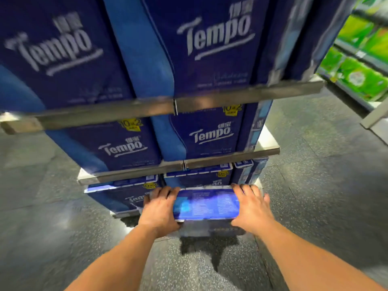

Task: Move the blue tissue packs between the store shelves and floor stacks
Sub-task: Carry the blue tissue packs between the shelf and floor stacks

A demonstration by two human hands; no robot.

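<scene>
Speckled grey flooring (pixel 315 164) surrounds shelves (pixel 147 106) packed with blue packs. At lower centre, a blue tissue pack (pixel 206 204) is gripped at its ends by the left hand (pixel 159 206) and right hand (pixel 252 206), fingers curled over. It should probably be kept level and squeezed evenly.

Held pack (pixel 206 204) low in front of the shelves, between left hand (pixel 159 208) on its left end and right hand (pixel 251 208) on its right end. Just behind it, bottom-tier packs (pixel 123 194). Above those, middle shelf (pixel 134 172) bearing two packs side by side. Higher, top shelf (pixel 117 112) with two larger-looming packs. Far right, across the floor (pixel 315 164), another rack (pixel 361 66).
</scene>
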